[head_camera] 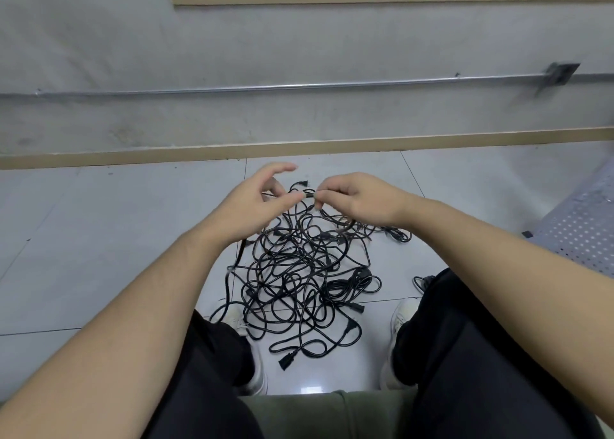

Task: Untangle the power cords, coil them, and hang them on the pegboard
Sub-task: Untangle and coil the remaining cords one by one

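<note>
Black cords [299, 272] form one tangled heap; left hand [252, 206] and right hand [358, 202] each pinch one strand.

no readable text, no labels, no brand marks, no numbers, no signs on anything in view

— What colour are the power cords [299, 272]?
— Black, every one, plugs too, against pale grey floor tiles [99, 239].
— And the skirting [332, 146]?
— Tan, below a grey wall [232, 46].
— The clothes?
— Black trousers [481, 355], white shoes [403, 315]. The grey panel [584, 232] is dotted with white holes.
</note>
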The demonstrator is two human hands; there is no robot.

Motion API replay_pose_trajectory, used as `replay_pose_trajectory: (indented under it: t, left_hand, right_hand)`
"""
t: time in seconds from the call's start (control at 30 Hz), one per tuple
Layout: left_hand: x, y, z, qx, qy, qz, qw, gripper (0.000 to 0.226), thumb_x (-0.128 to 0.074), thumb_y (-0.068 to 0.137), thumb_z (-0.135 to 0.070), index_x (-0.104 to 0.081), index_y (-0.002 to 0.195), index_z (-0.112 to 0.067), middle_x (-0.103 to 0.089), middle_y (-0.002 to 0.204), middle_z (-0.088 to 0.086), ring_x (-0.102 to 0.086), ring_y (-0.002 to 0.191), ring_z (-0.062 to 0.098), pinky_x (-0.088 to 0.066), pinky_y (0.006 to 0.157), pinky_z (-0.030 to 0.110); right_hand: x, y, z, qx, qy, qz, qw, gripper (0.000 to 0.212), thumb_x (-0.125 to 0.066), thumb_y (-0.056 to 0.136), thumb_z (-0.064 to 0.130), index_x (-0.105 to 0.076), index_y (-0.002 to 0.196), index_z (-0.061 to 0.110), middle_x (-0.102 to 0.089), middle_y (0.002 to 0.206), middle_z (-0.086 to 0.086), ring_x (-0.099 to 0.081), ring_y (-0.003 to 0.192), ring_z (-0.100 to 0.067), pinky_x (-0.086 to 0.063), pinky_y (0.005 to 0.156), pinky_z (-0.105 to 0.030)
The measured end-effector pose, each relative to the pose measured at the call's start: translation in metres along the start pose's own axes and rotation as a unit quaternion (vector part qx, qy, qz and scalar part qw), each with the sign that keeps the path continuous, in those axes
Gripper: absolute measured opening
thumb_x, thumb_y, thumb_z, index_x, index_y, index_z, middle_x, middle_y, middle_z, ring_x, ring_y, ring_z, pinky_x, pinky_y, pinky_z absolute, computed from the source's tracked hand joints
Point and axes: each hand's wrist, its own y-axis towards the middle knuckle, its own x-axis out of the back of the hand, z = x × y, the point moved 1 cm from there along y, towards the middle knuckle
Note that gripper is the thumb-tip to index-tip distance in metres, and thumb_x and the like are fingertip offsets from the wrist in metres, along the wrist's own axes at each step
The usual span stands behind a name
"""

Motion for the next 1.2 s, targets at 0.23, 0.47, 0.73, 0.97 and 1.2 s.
replay_pose_trajectory:
  t: [0.23,0.47,0.73,0.97,1.2]
  left_hand:
    - [-0.008,0.001,-0.014,-0.032,0.061,-0.025,0.997,0.039,-0.056,0.102,-0.040,-0.050,0.065,-0.028,-0.036,0.053,-0.016,-0.032,0.051,0.003,-0.028,0.048,0.021]
    - [0.004,0.003,-0.005,0.034,-0.141,-0.120,0.982,0.041,-0.052,0.106,-0.036,-0.047,0.067,-0.025,-0.041,0.059,-0.010,-0.029,0.050,0.008,-0.025,0.048,0.023]
    - [-0.006,0.003,0.006,-0.083,0.135,-0.218,0.963,0.023,-0.063,0.090,-0.042,-0.056,0.072,-0.031,-0.057,0.072,-0.016,-0.052,0.072,0.005,-0.043,0.071,0.032]
    - [-0.085,-0.013,0.013,0.071,0.251,0.300,0.917,0.082,-0.064,0.090,-0.064,-0.027,0.159,-0.040,-0.047,0.146,-0.021,-0.055,0.119,0.002,-0.039,0.102,0.021]
    - [-0.109,-0.006,0.020,0.059,0.229,0.341,0.910,0.038,-0.041,0.107,-0.052,-0.071,0.113,-0.030,-0.075,0.106,-0.015,-0.064,0.099,-0.004,-0.044,0.098,0.020]
  right_hand:
    - [0.005,-0.006,-0.004,-0.012,0.126,0.063,0.990,0.035,-0.058,0.103,0.030,-0.065,0.077,0.008,-0.066,0.072,-0.004,-0.058,0.071,-0.011,-0.045,0.075,-0.022]
    - [-0.022,-0.003,-0.034,-0.078,-0.033,0.150,0.985,0.036,-0.046,0.106,0.044,-0.067,0.092,0.018,-0.064,0.090,0.003,-0.054,0.089,-0.012,-0.040,0.088,-0.027]
    - [-0.009,0.002,-0.019,-0.074,-0.052,-0.007,0.996,0.043,-0.031,0.110,0.043,-0.046,0.080,0.016,-0.050,0.076,0.003,-0.047,0.072,-0.010,-0.036,0.063,-0.011]
    - [0.009,0.012,0.023,-0.023,0.036,-0.051,0.998,0.042,-0.037,0.108,0.046,-0.041,0.075,0.019,-0.039,0.062,0.007,-0.037,0.045,-0.002,-0.032,0.052,-0.019]
    - [0.001,0.022,0.042,-0.019,0.082,-0.095,0.992,0.046,-0.036,0.108,0.047,-0.038,0.070,0.021,-0.040,0.047,0.014,-0.039,0.042,-0.004,-0.033,0.051,-0.022]
